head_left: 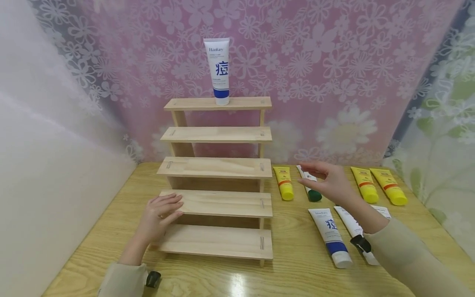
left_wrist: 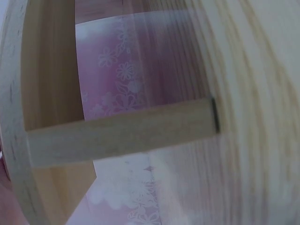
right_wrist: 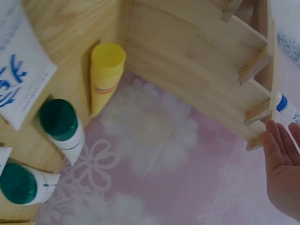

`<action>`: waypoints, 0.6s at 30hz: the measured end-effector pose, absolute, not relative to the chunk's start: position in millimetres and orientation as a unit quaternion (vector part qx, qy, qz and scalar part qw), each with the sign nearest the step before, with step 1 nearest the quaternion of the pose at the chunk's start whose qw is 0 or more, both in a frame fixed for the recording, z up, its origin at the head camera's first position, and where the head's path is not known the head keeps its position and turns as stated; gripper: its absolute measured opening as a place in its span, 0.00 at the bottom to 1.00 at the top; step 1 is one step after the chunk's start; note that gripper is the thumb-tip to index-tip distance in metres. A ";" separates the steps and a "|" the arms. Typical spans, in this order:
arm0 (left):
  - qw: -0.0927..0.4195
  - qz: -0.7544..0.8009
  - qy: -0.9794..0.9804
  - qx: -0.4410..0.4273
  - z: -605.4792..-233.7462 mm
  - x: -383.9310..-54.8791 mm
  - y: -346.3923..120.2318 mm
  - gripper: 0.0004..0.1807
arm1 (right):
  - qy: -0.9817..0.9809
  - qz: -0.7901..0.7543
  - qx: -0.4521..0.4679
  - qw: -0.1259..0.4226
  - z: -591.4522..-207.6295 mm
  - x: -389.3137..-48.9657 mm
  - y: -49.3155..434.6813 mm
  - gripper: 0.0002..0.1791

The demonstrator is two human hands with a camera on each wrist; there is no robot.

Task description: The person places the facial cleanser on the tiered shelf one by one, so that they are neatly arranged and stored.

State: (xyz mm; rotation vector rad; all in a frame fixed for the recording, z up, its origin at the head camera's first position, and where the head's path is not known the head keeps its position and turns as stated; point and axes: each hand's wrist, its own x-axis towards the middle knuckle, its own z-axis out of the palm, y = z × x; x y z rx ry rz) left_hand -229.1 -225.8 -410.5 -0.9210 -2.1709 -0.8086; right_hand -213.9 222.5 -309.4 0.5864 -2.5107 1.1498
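Note:
My left hand (head_left: 159, 216) rests on the left end of the second-lowest step of a stepped wooden display rack (head_left: 219, 167). Its fingers lie over the board; in the left wrist view only a sliver of hand shows beside the wood. Up on the top step a white-and-blue cosmetic tube (head_left: 219, 68) stands upright on its cap. My right hand (head_left: 330, 181), thumb and fingers apart with nothing between them, hovers right of the rack. Nearest below it in the head view lies a white tube with a green cap (head_left: 314, 194), partly hidden by the fingers.
A yellow tube (head_left: 283, 185) lies close to the rack's right side. Two more yellow tubes (head_left: 365, 185) lie farther right. Towards the front are a white-and-blue tube (head_left: 328, 233) and white tubes (head_left: 346, 218) partly covered by my right arm. A flowered curtain (head_left: 315, 74) hangs behind.

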 end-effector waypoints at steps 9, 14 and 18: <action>0.321 -0.311 -0.824 -0.349 -412.0 -229.6 -226.9 0.16 | -0.891 0.382 0.178 0.169 -325.8 -202.9 244.6 0.22; 0.320 -0.304 -0.828 -0.346 -411.8 -229.6 -226.5 0.16 | -0.898 0.371 0.164 0.171 -335.2 -194.5 257.3 0.22; 0.317 -0.306 -0.829 -0.345 -411.4 -229.4 -226.8 0.16 | -0.908 0.360 0.142 0.160 -344.9 -189.0 268.1 0.22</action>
